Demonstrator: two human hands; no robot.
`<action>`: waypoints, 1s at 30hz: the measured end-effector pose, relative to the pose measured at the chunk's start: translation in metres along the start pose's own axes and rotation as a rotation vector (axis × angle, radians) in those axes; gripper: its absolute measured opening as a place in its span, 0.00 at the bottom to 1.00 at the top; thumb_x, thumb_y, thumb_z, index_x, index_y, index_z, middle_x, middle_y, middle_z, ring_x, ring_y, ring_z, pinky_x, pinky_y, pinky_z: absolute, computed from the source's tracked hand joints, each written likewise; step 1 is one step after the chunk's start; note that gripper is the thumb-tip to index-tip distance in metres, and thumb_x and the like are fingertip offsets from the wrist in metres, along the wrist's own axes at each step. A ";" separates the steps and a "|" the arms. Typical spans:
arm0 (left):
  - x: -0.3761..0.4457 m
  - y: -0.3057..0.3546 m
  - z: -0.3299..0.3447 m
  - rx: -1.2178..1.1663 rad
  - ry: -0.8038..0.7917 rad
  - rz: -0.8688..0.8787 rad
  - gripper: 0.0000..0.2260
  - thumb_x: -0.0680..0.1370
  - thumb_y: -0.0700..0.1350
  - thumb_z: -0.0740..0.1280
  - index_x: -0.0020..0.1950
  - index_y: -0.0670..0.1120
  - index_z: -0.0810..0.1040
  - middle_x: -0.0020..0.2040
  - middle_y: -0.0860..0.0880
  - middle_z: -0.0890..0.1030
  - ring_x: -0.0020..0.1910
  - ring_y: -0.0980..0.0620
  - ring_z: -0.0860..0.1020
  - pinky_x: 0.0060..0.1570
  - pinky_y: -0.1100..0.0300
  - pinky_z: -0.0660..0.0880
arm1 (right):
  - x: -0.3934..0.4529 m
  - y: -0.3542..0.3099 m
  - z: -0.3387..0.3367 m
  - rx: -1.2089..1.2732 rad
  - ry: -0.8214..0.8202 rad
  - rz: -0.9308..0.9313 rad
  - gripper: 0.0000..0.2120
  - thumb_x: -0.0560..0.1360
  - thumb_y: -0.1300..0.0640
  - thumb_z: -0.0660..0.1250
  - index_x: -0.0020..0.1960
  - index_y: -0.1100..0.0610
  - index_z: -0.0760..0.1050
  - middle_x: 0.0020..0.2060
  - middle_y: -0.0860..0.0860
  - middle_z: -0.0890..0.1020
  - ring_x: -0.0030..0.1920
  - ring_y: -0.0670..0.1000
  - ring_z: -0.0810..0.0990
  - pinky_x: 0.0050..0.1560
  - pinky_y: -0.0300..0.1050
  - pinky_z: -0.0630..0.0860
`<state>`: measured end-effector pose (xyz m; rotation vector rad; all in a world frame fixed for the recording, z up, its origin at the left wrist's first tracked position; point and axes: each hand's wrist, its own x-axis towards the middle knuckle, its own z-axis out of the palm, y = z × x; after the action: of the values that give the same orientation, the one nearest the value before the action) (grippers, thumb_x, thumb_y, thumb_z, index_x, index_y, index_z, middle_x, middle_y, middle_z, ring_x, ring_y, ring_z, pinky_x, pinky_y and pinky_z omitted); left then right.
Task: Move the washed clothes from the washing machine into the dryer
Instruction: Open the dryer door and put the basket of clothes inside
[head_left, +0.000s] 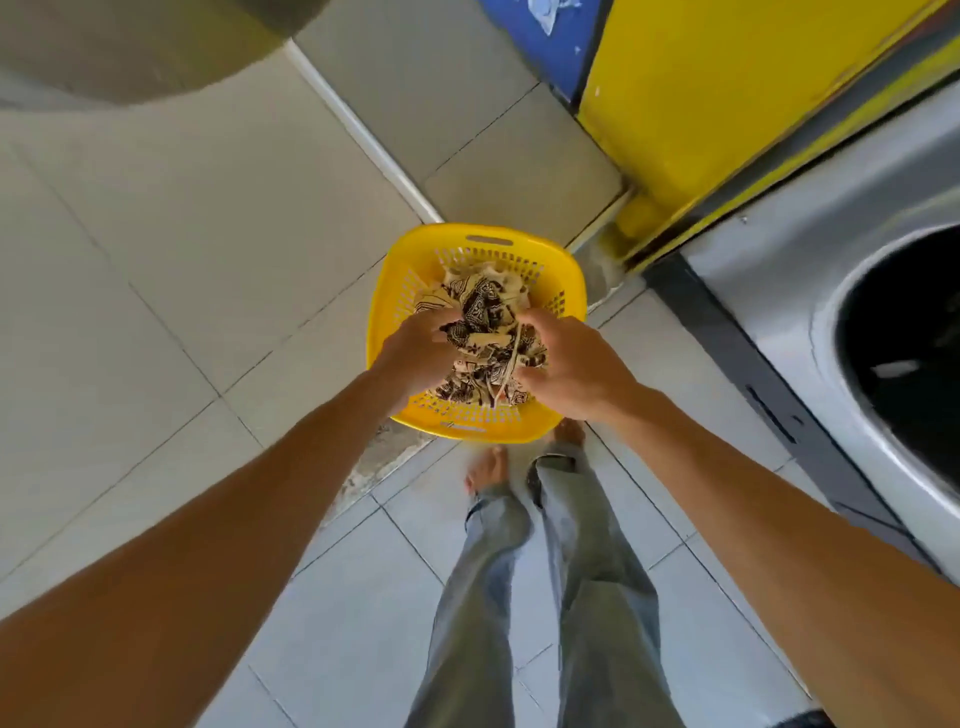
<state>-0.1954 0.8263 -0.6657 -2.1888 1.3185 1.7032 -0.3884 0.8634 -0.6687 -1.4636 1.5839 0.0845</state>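
grip: both hands are buried in the same wad of cloth. The left hand (421, 349) has its fingers curled down into the left side of the bundle, and the right hand (569, 364) is curled round the right side, so both are grabbing fabric, not spread flat.

clothes: the patterned clothes (485, 332) are a crumpled cream-and-dark-brown print heap, dead centre of the frame, bunched between the two hands. A pale strap or cord runs down through the heap near the right hand.

basket: a yellow laundry basket (395, 291) with slotted walls and a handle slot at its far rim sits on the floor just above centre, with the clothes inside it and piled up toward the hands. Can't tell if the bundle is lifted clear of the bottom.

machine: right edge of the frame has a grey front-loading machine (779, 270) with its round dark drum opening (909, 353) visible. Can't tell if it's the washer or the dryer.

wall stuff: a yellow panel (727, 104) in the upper right, with a blue panel (540, 41) just left of it at the top.

floor: pale tiled floor (182, 260) all around, plus a white raised strip (363, 135) running diagonally from the upper left down to the basket.

person: grey-blue trousers (571, 597) and bare feet at bottom centre, toes just short of the basket's near rim.
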 end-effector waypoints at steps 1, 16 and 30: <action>0.017 -0.006 0.004 -0.032 0.015 -0.025 0.27 0.75 0.35 0.59 0.71 0.54 0.71 0.56 0.39 0.79 0.30 0.54 0.71 0.39 0.51 0.79 | 0.022 0.004 0.009 -0.024 -0.020 -0.010 0.34 0.76 0.48 0.68 0.77 0.43 0.56 0.70 0.57 0.70 0.67 0.59 0.73 0.64 0.57 0.74; 0.082 -0.067 0.062 -0.813 0.259 -0.255 0.24 0.78 0.51 0.67 0.74 0.56 0.64 0.55 0.49 0.80 0.52 0.48 0.78 0.51 0.49 0.77 | 0.145 0.035 0.114 0.290 0.280 -0.034 0.14 0.70 0.62 0.64 0.55 0.54 0.76 0.51 0.53 0.84 0.55 0.57 0.81 0.56 0.56 0.78; -0.034 -0.001 0.003 -1.176 0.031 -0.120 0.21 0.72 0.48 0.72 0.63 0.44 0.78 0.55 0.40 0.84 0.53 0.40 0.83 0.53 0.45 0.79 | -0.026 -0.059 0.013 1.169 0.042 -0.053 0.20 0.70 0.69 0.66 0.56 0.49 0.78 0.47 0.51 0.87 0.48 0.56 0.86 0.50 0.61 0.83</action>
<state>-0.1976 0.8476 -0.6396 -2.6254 0.0377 2.7973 -0.3376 0.8736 -0.6286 -0.5649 1.2256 -0.7804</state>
